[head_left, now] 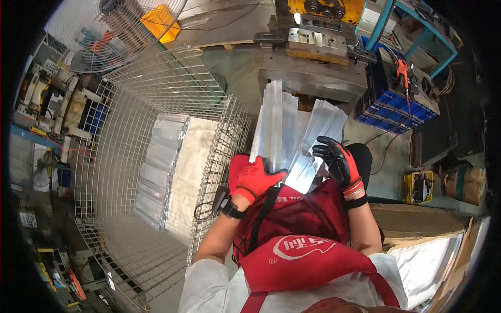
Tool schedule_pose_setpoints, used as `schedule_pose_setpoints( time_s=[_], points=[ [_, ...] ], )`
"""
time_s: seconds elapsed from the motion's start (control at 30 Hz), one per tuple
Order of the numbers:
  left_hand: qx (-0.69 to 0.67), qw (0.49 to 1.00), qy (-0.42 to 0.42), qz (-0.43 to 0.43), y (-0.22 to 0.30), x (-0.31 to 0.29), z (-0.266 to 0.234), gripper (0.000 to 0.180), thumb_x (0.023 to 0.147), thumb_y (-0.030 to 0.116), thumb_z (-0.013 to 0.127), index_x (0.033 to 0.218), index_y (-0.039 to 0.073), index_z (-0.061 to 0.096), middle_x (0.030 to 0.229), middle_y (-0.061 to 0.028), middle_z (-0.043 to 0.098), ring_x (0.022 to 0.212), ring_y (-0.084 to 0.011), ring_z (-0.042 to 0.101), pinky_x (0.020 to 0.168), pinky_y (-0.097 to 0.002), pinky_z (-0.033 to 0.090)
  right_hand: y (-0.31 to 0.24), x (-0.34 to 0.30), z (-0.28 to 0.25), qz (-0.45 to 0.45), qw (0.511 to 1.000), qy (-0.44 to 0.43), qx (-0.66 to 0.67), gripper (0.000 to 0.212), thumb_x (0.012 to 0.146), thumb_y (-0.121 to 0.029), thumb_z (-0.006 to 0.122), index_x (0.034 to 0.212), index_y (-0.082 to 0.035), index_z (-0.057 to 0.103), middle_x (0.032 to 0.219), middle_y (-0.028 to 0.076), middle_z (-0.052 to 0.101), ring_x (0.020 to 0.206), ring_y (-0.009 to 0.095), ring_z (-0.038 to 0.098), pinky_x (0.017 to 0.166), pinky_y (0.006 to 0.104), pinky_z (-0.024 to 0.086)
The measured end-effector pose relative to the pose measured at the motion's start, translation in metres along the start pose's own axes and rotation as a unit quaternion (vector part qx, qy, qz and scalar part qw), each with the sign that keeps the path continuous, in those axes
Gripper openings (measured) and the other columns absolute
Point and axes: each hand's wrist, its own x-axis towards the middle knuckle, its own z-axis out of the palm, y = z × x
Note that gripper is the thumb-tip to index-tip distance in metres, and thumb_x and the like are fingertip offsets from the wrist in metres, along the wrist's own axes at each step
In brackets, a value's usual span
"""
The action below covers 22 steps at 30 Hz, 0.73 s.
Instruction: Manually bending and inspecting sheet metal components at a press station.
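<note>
My left hand [254,178], in a red glove, is closed at the near left end of a bundle of long silvery metal strips [274,120]. Its thumb reaches right across the near ends, while some fingers are hidden. To the right, a second group of shiny strips [319,128] lies fanned out at a slant, near ends close to my lap. Beside that group, my right hand [336,159] is raised with its black palm side showing. Its fingers stretch out toward the strips, and nothing shows in its grasp.
Left stands a wire mesh cage [117,172] holding stacked metal strips [160,161] beside a cream sheet [192,167]. Ahead is a metal block [318,44] on a bench. A blue crate [394,107] is at right, a lined carton [428,229] near right, a fan [112,31] far left.
</note>
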Motion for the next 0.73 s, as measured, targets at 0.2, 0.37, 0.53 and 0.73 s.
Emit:
schedule_pose_setpoints(
  time_s=[0.2,0.37,0.53,0.73],
  points=[
    [-0.036,0.997,-0.046,-0.051,-0.009,0.021,0.038,0.069,0.057,0.059,0.061,0.083,-0.004,0.048,0.073,-0.0211,0.057,0.071,-0.0341,0.057,0.064,-0.0399,0.044,-0.009,-0.004,0.006,0.008,1.0,0.008,-0.028,0.042,0.089,-0.029,0.04,0.114,0.005,0.045,0.098,0.014,0.056,0.093,0.022,0.055,0.085,0.0337,0.041],
    [-0.11,0.98,-0.142,-0.087,-0.002,0.025,0.022,0.055,0.068,0.049,0.059,0.085,-0.002,0.05,0.079,-0.0172,0.059,0.073,-0.0301,0.058,0.066,-0.0355,0.045,-0.016,-0.011,0.007,0.015,0.994,0.055,-0.094,0.04,0.088,-0.028,0.043,0.112,0.003,0.047,0.096,0.011,0.058,0.09,0.019,0.056,0.082,0.0302,0.042],
    [-0.601,0.754,-0.239,-0.114,-0.026,0.01,0.025,0.033,0.08,0.024,0.054,0.103,0.0,0.054,0.085,-0.0037,0.06,0.075,-0.008,0.054,0.064,-0.0213,0.042,-0.014,-0.013,0.013,-0.007,0.993,0.06,-0.103,0.036,0.088,-0.026,0.042,0.11,0.003,0.049,0.094,0.011,0.058,0.088,0.018,0.056,0.079,0.0292,0.043],
    [-0.626,0.734,-0.255,-0.063,-0.073,0.014,0.076,0.039,0.078,0.023,0.059,0.112,0.004,0.051,0.104,-0.007,0.058,0.095,-0.0136,0.052,0.087,-0.0227,0.037,-0.004,-0.007,0.024,0.047,0.988,0.044,-0.137,0.034,0.086,-0.022,0.048,0.11,0.002,0.05,0.092,0.012,0.059,0.087,0.019,0.056,0.079,0.0306,0.043]
  ],
)
